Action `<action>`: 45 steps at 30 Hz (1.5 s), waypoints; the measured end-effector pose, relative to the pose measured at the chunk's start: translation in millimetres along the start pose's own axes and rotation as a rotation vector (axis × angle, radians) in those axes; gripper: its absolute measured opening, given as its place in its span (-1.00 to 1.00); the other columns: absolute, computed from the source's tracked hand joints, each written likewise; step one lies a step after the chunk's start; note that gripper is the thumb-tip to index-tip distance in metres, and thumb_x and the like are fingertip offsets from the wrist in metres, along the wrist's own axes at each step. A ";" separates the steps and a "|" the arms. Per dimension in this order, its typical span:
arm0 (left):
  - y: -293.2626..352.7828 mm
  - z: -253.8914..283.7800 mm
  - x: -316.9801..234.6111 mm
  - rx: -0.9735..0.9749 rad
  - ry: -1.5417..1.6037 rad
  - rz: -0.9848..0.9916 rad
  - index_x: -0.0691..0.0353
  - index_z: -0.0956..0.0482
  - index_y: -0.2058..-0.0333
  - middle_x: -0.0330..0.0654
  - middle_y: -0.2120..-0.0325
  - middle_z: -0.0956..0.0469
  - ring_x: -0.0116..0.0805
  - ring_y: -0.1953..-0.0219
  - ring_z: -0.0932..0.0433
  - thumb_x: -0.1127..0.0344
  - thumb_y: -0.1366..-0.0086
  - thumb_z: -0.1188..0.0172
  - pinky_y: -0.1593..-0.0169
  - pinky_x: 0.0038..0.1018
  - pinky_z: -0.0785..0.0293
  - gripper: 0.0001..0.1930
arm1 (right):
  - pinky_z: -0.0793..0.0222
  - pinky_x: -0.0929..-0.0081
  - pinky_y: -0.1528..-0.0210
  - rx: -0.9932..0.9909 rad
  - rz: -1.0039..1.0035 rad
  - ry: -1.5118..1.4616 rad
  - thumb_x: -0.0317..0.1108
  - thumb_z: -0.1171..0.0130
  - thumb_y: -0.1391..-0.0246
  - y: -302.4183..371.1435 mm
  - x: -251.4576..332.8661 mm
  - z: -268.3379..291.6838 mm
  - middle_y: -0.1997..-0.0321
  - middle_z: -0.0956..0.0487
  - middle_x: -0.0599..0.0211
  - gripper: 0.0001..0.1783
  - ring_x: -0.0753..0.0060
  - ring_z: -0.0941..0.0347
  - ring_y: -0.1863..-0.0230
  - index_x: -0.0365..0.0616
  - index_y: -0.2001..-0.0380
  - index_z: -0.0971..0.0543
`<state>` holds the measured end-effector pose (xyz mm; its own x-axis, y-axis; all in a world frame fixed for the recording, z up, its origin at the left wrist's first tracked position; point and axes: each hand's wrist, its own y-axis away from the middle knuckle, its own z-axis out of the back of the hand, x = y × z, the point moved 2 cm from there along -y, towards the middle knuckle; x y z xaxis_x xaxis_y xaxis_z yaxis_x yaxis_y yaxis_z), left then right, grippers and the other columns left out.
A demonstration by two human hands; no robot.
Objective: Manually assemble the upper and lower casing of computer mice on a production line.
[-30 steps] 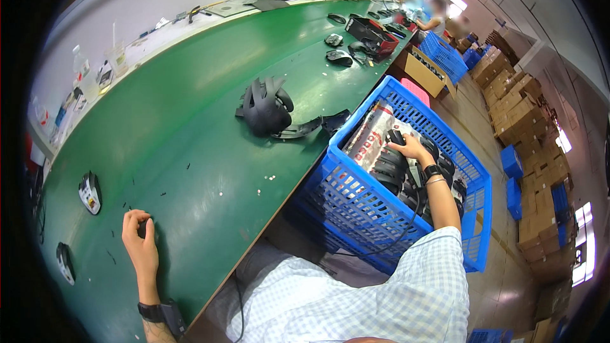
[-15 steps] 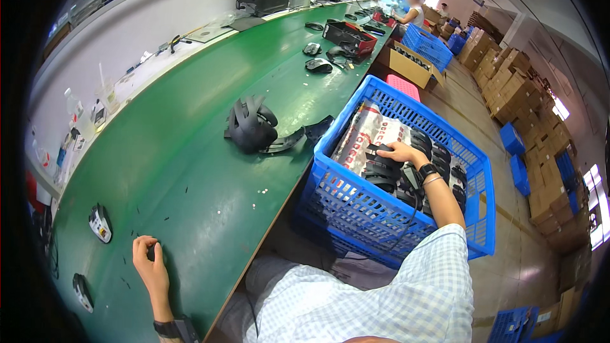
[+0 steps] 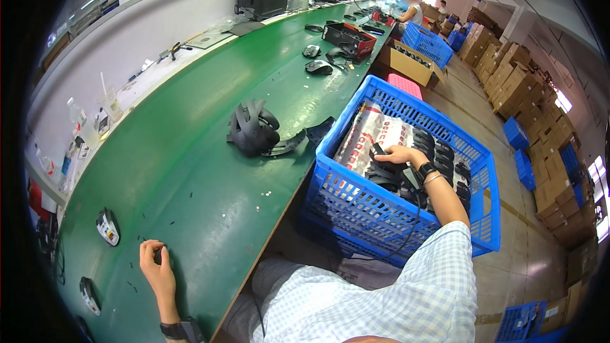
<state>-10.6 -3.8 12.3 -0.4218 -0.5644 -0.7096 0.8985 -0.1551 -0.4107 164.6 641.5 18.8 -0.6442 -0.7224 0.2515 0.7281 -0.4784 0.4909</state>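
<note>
And here's the right hand [image 3: 399, 154], down inside the blue basket [image 3: 356, 194], thumb and fingers at a black piece [image 3: 379, 149] beside the printed wrapping [image 3: 389, 131]! Over on the green table [image 3: 190, 165], the left hand [image 3: 159, 273] rests, fingers curled, near an open mouse [image 3: 108, 227], with nested black shells [image 3: 253, 130] piled farther up.

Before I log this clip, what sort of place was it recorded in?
Probably a factory assembly floor: a long green-topped workbench, a blue perforated plastic crate holding rows of black curved shells, and tall stacks of brown cardboard boxes beyond suggest it.
</note>
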 end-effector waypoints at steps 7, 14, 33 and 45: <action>-1.0 0.0 -0.7 0.018 0.022 0.005 0.38 -0.40 0.44 -0.16 0.39 -0.39 -0.32 0.34 -0.37 0.52 -0.08 -0.05 0.24 -0.52 -0.27 -0.94 | -0.23 0.37 -0.13 -0.060 0.034 0.053 0.51 0.01 0.22 -11.5 -14.0 -6.0 -0.02 -0.44 -0.19 0.11 0.07 -0.39 -0.08 -0.51 0.06 -0.44; -1.0 1.0 2.3 0.014 0.022 0.007 0.39 -0.40 0.45 -0.15 0.39 -0.39 -0.32 0.34 -0.38 0.51 -0.08 -0.05 0.25 -0.52 -0.27 -0.94 | -0.27 0.36 -0.08 0.200 -0.035 0.093 0.52 -0.04 0.29 -2.6 7.6 2.6 -0.02 -0.44 -0.20 0.14 0.02 -0.40 -0.05 -0.52 0.07 -0.45; 0.2 1.8 -1.7 0.030 0.010 0.011 0.41 -0.39 0.45 -0.12 0.38 -0.39 -0.27 0.30 -0.41 0.52 -0.07 -0.05 0.18 -0.49 -0.32 -0.93 | -0.37 0.51 0.19 0.182 0.054 -0.309 0.00 -0.37 0.20 -2.4 -19.2 -4.8 0.22 -0.58 0.25 -0.34 0.44 -0.49 0.28 -0.34 0.15 -0.52; -0.2 1.8 -3.2 0.037 -0.010 0.005 0.41 -0.40 0.44 -0.11 0.36 -0.40 -0.26 0.29 -0.41 0.53 -0.08 -0.04 0.18 -0.49 -0.31 -0.94 | -0.36 0.57 0.18 0.304 0.006 -0.487 -0.12 -0.40 0.21 11.4 -10.4 -0.2 0.23 -0.57 0.30 -0.41 0.50 -0.47 0.26 -0.31 0.16 -0.50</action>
<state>-9.2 -3.4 15.7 -0.4164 -0.5733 -0.7056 0.9044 -0.1820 -0.3858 179.6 643.5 21.6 -0.7263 -0.3770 0.5748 0.6783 -0.2578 0.6881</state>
